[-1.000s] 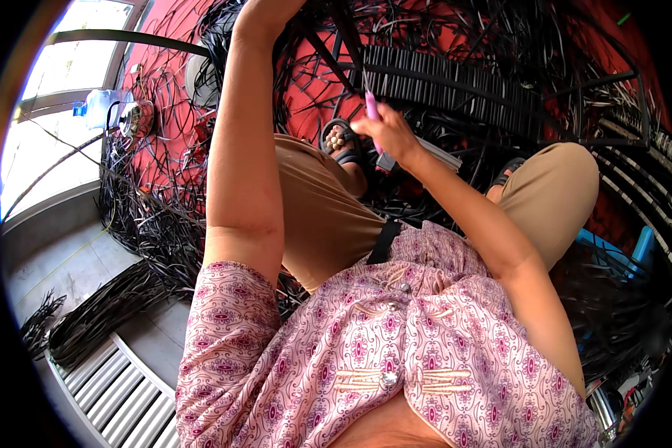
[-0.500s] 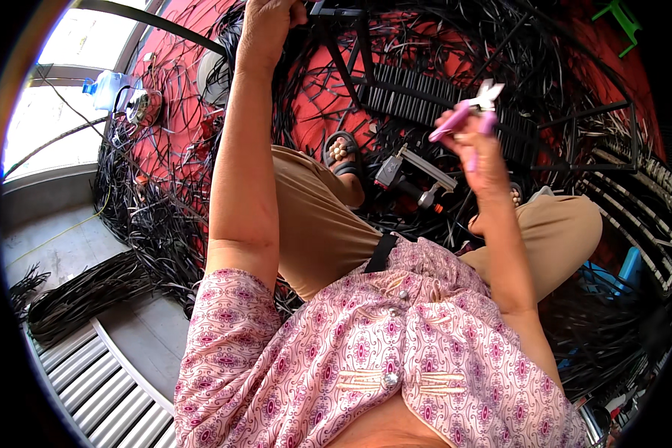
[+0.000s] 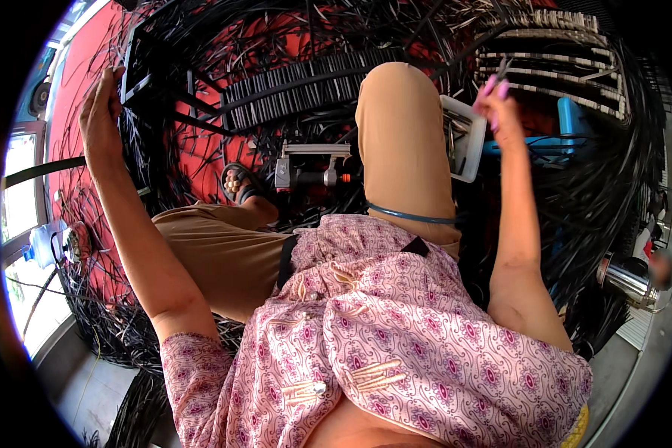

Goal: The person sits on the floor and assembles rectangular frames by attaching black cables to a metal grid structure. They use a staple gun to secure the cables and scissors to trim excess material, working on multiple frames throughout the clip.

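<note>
My left hand (image 3: 101,123) is raised beside the corner of a black metal frame (image 3: 131,71). Its fingers are stretched out along the frame's edge, and I see nothing held in them. My right hand (image 3: 502,116) is lifted past my raised right knee and slightly blurred. It grips pink-handled snips (image 3: 493,88), their blades pointing up and away from me. A slatted panel of black strips (image 3: 299,93) joins the frame in front of me. Between my legs and that panel, a pneumatic stapler (image 3: 306,177) lies among loose strips.
Loose black strips (image 3: 590,201) cover much of the red floor (image 3: 75,86). A white tray (image 3: 468,149) sits right of my knee, near a blue plastic piece (image 3: 567,119). Stacked pale-edged strip pieces (image 3: 552,63) lie at far right. A metal flask (image 3: 623,276) stands at right.
My view has swung to the right and my right knee is now raised. The snips have moved right, away from the stapler. My left hand has come lower in view, beside the frame corner.
</note>
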`<state>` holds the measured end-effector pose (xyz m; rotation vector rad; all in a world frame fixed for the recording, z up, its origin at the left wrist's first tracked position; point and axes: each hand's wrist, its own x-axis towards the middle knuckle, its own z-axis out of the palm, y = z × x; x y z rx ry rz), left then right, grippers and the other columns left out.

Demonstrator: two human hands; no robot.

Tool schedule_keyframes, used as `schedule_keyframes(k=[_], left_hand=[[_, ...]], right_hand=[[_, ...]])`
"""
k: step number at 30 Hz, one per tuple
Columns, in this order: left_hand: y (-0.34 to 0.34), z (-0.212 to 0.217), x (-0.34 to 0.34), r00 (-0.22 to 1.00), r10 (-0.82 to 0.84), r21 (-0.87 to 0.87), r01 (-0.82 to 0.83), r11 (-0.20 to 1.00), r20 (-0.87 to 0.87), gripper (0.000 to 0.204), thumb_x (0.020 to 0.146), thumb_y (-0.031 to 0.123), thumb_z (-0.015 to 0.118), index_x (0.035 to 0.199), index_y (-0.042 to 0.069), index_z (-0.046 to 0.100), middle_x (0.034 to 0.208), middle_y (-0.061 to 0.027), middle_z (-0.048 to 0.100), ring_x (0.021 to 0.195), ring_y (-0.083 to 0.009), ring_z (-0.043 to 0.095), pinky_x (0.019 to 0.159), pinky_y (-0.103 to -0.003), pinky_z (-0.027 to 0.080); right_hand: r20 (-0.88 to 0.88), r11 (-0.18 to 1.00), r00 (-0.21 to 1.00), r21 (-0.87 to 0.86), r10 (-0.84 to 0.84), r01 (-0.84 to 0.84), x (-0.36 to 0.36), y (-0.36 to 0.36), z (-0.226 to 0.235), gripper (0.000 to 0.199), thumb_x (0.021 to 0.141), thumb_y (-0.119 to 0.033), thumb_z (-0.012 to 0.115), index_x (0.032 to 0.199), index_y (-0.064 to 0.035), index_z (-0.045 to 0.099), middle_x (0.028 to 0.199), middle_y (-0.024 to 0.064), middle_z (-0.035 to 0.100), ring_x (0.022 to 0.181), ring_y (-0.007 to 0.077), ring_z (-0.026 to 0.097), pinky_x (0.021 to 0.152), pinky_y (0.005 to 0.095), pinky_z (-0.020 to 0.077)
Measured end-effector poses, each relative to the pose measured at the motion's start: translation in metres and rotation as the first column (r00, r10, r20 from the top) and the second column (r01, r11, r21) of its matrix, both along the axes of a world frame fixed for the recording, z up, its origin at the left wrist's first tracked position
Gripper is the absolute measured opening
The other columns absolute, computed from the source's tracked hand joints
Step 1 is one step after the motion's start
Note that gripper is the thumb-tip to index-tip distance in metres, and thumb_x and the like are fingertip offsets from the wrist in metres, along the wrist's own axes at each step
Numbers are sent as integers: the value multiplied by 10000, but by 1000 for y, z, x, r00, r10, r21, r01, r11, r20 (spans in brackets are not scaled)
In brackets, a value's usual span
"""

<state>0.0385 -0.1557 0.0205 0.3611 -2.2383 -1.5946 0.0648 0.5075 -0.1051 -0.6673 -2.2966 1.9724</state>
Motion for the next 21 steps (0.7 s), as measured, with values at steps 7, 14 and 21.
schedule_keyframes(k=[7,14,21], left_hand=[[-24,-17,-1,989,-136,57,139,989,-52,315,901,166,625,1176,16,666,922,-15,690,802,-60,586,699,-204,448],[13,9,8,948,-170,401,271,875,-269,321,900,77,636,1212,3,622,917,-68,702,838,-116,663,758,-232,504],[25,10,9,894,-328,265,411,872,-306,392,861,4,672,1246,-2,596,903,-65,705,874,-129,680,841,-249,539]], right_hand=[[175,980,979,185,-109,76,54,60,-152,508,699,-250,838,1098,-12,630,881,57,652,753,164,606,669,317,478],[-278,958,947,275,160,-81,-45,-131,88,346,900,-202,682,1181,-2,652,1079,43,679,863,89,616,729,214,479],[-339,575,550,-31,763,-817,-67,-406,164,462,906,-245,684,1259,38,591,1025,69,656,829,99,639,695,226,519]])
